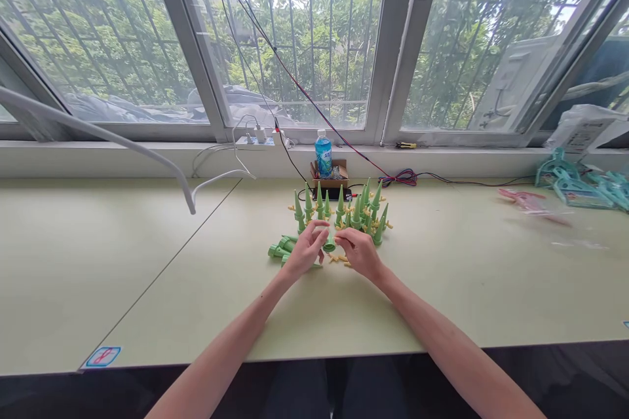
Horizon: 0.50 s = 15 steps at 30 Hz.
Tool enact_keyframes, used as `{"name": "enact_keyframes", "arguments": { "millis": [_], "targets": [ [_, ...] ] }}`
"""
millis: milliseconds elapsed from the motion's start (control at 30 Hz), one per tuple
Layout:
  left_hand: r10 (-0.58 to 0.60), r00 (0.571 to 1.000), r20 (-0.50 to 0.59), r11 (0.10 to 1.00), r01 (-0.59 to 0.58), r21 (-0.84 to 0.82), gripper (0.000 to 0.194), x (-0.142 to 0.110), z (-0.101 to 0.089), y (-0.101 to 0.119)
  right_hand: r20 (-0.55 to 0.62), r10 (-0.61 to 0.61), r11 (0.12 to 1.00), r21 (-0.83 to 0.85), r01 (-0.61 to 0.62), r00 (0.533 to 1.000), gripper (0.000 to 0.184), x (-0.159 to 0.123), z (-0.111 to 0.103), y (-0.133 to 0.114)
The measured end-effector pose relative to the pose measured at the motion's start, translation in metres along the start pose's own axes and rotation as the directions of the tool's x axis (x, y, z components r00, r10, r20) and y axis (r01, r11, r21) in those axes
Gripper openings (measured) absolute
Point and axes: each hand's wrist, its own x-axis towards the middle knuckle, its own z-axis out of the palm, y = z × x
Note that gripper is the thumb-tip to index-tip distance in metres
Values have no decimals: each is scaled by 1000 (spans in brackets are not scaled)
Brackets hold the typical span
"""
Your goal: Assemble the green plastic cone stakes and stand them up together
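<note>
A: Grip state, quick?

B: A green cone (329,246) is held in the left hand (305,250), fingers closed on its side as far as can be made out; on the right hand (362,254) thumb and fingertips are drawn nearly together, but whether anything is pinched there cannot be told

A: Cone location?

B: Between the two hands, right beside the right fingertips; whether it is lifted off the table (417,275) cannot be made out

A: How is the step best done?

B: Judged as close fingertip work on the cone: the body is best steadied by the left fingers, with the wide end left uncovered; the right fingertips are best brought in straight and pressed lightly, so no twist is put into the left grip. Forearms should be held low and quiet, or the loose yellow pieces (338,259) just nearer than the grip could be swept away

A: Looks?

B: Light green, plastic by the look of it; the broad ringed end is turned toward the wearer, the rest is mostly hidden. Beyond the grip, upright cones (357,215) are grouped, tips up, yellow bits seen at their sides; left of the grip, lying cones (276,251) are partly covered by the left hand
</note>
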Motion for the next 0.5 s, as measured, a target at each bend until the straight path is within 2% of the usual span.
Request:
{"name": "enact_keyframes", "arguments": {
  "millis": [167, 267, 400, 500],
  "targets": [
    [99, 994, 34, 991, -102, 85, 41, 0, 0, -6, 1, 43, 999, 26, -43, 999, 26, 0, 0, 1],
    [163, 986, 26, 966, -165, 197, 37, -1, -1, -10, 7, 86, 995, 57, -86, 996, 25, 0, -1, 1],
    [251, 967, 34, 879, -243, 410, 34, -1, -3, -12, 31, 138, 985, 105, -140, 990, 24, 1, -1, 1],
    [285, 957, 55, 819, -273, 504, 33, -1, -3, -13, 42, 159, 978, 130, -163, 986, 25, 1, -1, 2]
  ]
}}
